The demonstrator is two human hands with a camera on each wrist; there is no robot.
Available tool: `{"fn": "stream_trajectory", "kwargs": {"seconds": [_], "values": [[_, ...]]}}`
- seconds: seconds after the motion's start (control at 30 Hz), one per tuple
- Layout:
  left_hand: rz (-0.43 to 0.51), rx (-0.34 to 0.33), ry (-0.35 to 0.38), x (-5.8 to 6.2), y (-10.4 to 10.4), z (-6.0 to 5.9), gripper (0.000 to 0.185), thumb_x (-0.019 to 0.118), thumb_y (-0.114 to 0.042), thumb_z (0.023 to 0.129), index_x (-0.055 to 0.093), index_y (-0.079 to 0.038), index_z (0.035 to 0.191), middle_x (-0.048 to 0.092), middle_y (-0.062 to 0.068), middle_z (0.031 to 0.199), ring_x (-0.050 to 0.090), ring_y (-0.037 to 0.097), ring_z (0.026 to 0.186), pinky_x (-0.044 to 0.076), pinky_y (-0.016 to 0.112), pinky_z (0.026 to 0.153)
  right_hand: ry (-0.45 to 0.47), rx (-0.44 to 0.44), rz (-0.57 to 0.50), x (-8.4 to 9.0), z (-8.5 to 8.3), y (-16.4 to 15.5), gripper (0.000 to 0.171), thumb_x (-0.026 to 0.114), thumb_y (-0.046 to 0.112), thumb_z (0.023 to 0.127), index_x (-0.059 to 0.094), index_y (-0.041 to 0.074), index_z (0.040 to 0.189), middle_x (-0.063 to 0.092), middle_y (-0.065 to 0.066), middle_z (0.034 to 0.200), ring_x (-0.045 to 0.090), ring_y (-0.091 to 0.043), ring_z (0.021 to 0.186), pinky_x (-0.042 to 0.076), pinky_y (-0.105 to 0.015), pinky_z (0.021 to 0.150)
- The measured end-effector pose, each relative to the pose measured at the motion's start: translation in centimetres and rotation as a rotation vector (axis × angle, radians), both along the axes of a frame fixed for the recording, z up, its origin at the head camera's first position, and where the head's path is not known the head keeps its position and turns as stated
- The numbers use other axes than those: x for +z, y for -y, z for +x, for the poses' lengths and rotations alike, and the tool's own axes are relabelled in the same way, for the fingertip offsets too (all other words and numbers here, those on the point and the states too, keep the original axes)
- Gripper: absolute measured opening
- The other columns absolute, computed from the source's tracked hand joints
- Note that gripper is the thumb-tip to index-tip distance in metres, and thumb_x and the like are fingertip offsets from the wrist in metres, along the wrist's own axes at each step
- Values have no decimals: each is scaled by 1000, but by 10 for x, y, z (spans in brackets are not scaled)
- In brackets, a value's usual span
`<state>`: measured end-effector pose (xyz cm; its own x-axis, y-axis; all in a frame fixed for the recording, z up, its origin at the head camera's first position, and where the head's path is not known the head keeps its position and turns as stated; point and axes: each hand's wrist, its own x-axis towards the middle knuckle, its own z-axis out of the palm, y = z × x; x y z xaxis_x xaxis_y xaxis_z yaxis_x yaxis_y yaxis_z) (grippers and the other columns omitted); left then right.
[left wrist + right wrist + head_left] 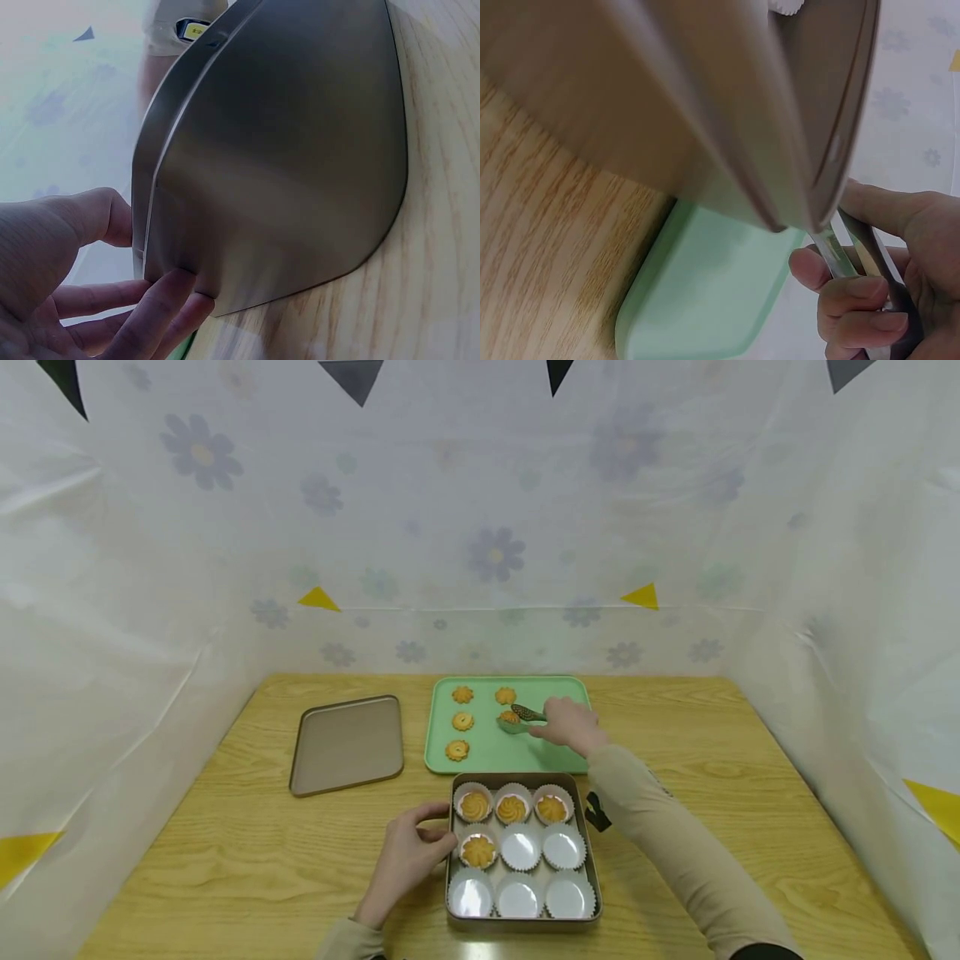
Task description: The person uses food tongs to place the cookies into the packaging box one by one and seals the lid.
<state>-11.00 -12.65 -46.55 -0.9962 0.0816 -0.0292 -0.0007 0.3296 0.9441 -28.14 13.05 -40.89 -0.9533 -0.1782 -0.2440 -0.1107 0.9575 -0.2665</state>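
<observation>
My right hand (558,727) grips green-tipped tongs (525,714), whose tips close around a swirl cookie (510,717) on the green tray (555,689). In the right wrist view the right hand (855,296) squeezes the tongs' metal arms (832,251). Three more cookies (462,721) lie on the tray's left side and one (506,695) lies near the back. My left hand (431,837) holds the left wall of the square metal tin (592,860), thumb on the rim. In the left wrist view its fingers (176,296) press the tin's wall (285,150). Several paper cups hold cookies (512,808); others are white and bare.
A flat brown metal lid (347,743) lies left of the tray on the wooden table (750,760). Flower-patterned plastic sheeting (495,552) closes off the back and both sides.
</observation>
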Motion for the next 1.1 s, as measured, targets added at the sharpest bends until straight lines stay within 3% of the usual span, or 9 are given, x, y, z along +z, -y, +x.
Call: {"fn": "stream_trajectory", "kwargs": {"seconds": [0.37,0.53,0.73,1.1], "values": [[-2,4,5,1,0,1,45,68,-1,78,65,9,122,66,33,124,77,31,90,61,23,67,-16,4,-25,0,1,-1,38,68,40,93,70,4,103,69,-10,94,49,-15,62,36,-26,50],[-2,7,8,0,0,1,45,69,-1,78,65,8,122,67,32,123,77,31,89,60,22,66,-12,1,-48,1,3,-4,35,69,39,93,72,5,99,65,-4,79,44,-11,56,32,-24,47],[1,9,13,0,0,1,45,69,-1,78,65,8,122,66,32,123,77,31,90,61,23,66,-22,22,-84,1,5,-9,35,69,37,93,69,6,77,39,7,53,35,-8,49,26,-20,44],[0,10,8,0,0,1,44,69,-2,78,66,8,121,67,32,123,77,29,89,60,21,65,-40,48,-126,2,12,-19,35,69,36,93,69,6,75,34,9,51,31,-7,48,24,-20,44]]}}
